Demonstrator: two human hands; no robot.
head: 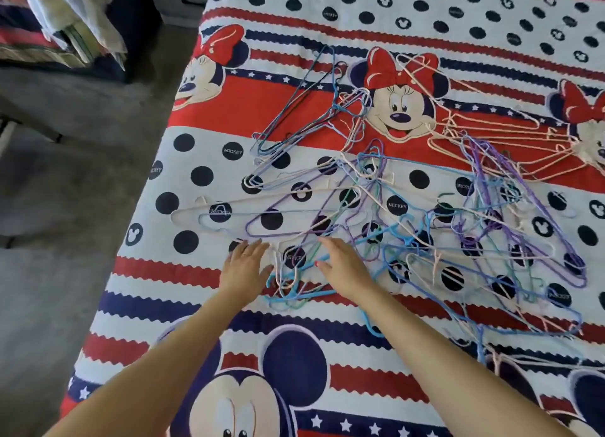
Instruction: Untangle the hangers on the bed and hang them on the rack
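A tangle of several thin wire hangers (409,214) in blue, purple, white, pink and teal sprawls over the middle and right of the bed (163,305), which has a red, white and navy cartoon-mouse cover. My left hand (244,266) lies flat with fingers spread at the near left edge of the pile. My right hand (343,266) reaches in beside it, fingers apart, resting over blue and white hanger wires (294,289). Neither hand grips a hanger. No rack is in view.
The bed's left edge runs diagonally; beyond it is grey floor (65,191). Folded cloth and bedding (65,20) are piled at the top left. A grey box (183,1) stands near the bed's top left corner.
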